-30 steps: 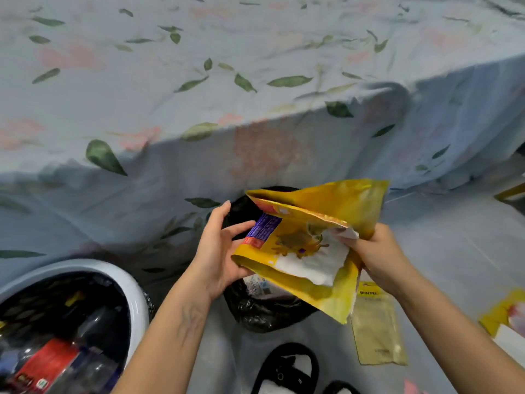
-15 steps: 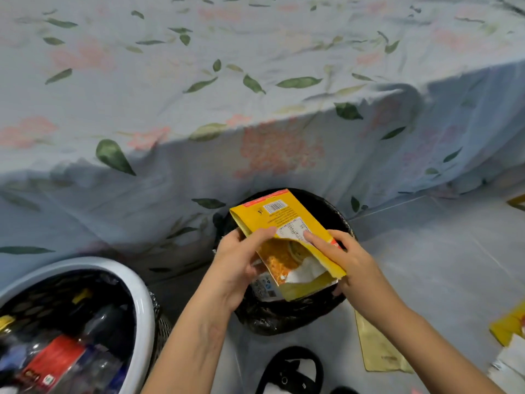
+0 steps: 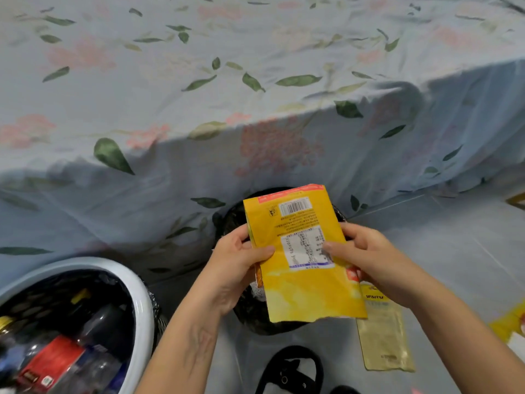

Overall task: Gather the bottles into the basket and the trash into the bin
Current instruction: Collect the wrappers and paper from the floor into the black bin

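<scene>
Above the black-lined bin [image 3: 255,317], which sits on the floor against the draped floral tablecloth [image 3: 199,95], we hold a yellow snack packet [image 3: 301,282] flat, its barcode and printed back panel facing us and its torn edge toward us. Our left hand [image 3: 235,265] pinches the packet's left edge, thumb on the printed face and fingers curled behind it. Our right hand [image 3: 372,263] grips the right edge the same way, thumb lying across the white nutrition panel. The packet covers most of the bin's mouth.

Left of the bin stands the white-rimmed basket [image 3: 142,308], with plastic bottles [image 3: 93,331] and a red label visible inside. Right of the bin, a pale gold wrapper [image 3: 383,336] lies flat on the floor, and farther right another yellow wrapper [image 3: 508,325] shows at the frame edge. Nearer us than the bin lies a black sandal [image 3: 292,371].
</scene>
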`<state>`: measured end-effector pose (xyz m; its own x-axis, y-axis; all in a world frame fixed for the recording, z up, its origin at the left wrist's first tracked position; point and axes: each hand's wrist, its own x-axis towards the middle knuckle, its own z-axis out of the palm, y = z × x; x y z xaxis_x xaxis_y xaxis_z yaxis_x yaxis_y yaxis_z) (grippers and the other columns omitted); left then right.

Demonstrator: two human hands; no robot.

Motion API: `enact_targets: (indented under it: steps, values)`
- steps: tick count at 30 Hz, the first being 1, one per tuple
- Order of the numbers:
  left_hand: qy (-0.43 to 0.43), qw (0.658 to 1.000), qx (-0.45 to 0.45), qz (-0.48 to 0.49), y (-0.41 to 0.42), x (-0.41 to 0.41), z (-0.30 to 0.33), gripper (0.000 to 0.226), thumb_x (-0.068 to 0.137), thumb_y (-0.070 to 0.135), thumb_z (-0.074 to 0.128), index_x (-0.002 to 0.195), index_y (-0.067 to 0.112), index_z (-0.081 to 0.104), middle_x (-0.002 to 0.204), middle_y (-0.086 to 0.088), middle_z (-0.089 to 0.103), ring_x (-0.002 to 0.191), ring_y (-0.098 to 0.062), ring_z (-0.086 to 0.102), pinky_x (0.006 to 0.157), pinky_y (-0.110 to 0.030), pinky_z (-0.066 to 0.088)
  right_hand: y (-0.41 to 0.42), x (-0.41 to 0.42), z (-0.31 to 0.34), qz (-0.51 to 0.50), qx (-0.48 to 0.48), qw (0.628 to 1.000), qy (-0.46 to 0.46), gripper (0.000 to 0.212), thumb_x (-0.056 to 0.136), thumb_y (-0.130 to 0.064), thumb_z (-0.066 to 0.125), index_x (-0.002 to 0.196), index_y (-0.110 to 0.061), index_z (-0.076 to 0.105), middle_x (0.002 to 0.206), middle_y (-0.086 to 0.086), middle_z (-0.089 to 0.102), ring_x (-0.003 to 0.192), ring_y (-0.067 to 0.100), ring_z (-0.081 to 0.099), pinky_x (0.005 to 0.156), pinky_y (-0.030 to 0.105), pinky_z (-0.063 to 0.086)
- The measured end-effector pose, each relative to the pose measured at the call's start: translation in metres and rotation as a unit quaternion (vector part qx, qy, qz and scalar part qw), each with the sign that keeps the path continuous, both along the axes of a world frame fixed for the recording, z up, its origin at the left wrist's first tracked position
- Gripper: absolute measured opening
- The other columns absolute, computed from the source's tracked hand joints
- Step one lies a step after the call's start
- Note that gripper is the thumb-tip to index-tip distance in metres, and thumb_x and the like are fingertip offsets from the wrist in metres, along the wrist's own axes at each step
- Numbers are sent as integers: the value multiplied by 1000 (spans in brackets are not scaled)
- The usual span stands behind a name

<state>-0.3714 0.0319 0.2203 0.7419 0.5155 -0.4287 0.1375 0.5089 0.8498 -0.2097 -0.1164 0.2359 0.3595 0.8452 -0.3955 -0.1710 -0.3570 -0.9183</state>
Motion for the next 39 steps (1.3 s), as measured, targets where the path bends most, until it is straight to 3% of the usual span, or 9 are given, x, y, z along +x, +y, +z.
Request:
enact_targets:
  steps: [3, 8, 13, 16, 20, 24, 30, 35, 39]
  values:
    - [1, 1000, -6, -8, 0, -2, -4, 33, 86, -4, 58, 117, 8, 61, 105, -14, 73, 93, -31, 71, 79, -40, 59, 7, -3, -2, 18, -16, 1000, 3, 22, 90, -16, 57, 111, -17, 63, 101, -1, 75, 86, 16, 73, 66, 24, 58]
    - [38, 994, 1, -100, 5, -14, -5, 41, 76, 25, 71, 116, 19, 62, 109, -12, 72, 92, -31, 68, 83, -49, 55, 13, -7, -7, 1, 46, 999, -4, 33, 93, -8, 52, 119, -27, 56, 113, -4, 71, 100, 16, 69, 83, 33, 58]
    - [17, 998, 53, -36, 1, -11, -7, 29, 87, 1, 61, 93, 28, 74, 88, -12, 73, 77, -27, 68, 75, -48, 53, 16, -12, -11, -73, 81, 985, 137, 40, 84, 9, 45, 82, -17, 76, 84, 9, 74, 74, 23, 70, 62, 30, 59]
    - [4, 994, 108, -25, -2, -10, -7, 22, 80, 4, 69, 88, 23, 77, 81, -9, 74, 76, -28, 68, 76, -49, 51, 10, -5, -11, -56, 108, 954, 274, 25, 59, -16, 53, 73, -9, 73, 74, 14, 69, 67, 24, 66, 59, 33, 57]
    - [38, 973, 228, 10, 3, -11, -10, 43, 82, -11, 61, 71, 27, 79, 79, -4, 76, 74, -24, 71, 67, -43, 57, 2, 0, -16, -12, 29, 949, 314, 59, 80, -66, 43, 96, -12, 61, 103, 16, 65, 93, 33, 64, 73, 45, 55]
    - [71, 952, 296, 26, 4, -8, -15, 52, 87, -10, 50, 75, 32, 78, 83, 2, 76, 76, -22, 70, 59, -30, 55, 7, -6, -23, -11, -35, 967, 252, 57, 74, -36, 73, 126, -42, 49, 118, 2, 68, 104, 35, 66, 75, 51, 56]
    - [17, 997, -27, 67, 10, -8, -20, 29, 86, 25, 53, 113, 17, 63, 99, -13, 73, 92, -28, 69, 80, -43, 55, 9, -3, -34, -42, -51, 993, 99, 27, 81, -11, 67, 107, -9, 65, 101, 9, 74, 87, 22, 72, 66, 29, 61]
    - [141, 941, 289, 104, 12, -15, -42, 12, 86, 17, 67, 87, 29, 68, 86, 6, 73, 83, -7, 67, 74, -24, 50, 28, 12, -53, -74, -104, 981, -149, 27, 83, -2, 67, 105, -14, 56, 100, 10, 71, 84, 27, 71, 70, 46, 60]
    - [171, 904, 376, 108, 10, -20, -51, 6, 81, 20, 72, 83, 25, 71, 76, 11, 71, 73, 0, 64, 64, -6, 45, 61, 28, -67, 15, -123, 935, -332, 46, 79, -14, 72, 118, -24, 49, 106, 0, 64, 95, 18, 62, 84, 38, 51]
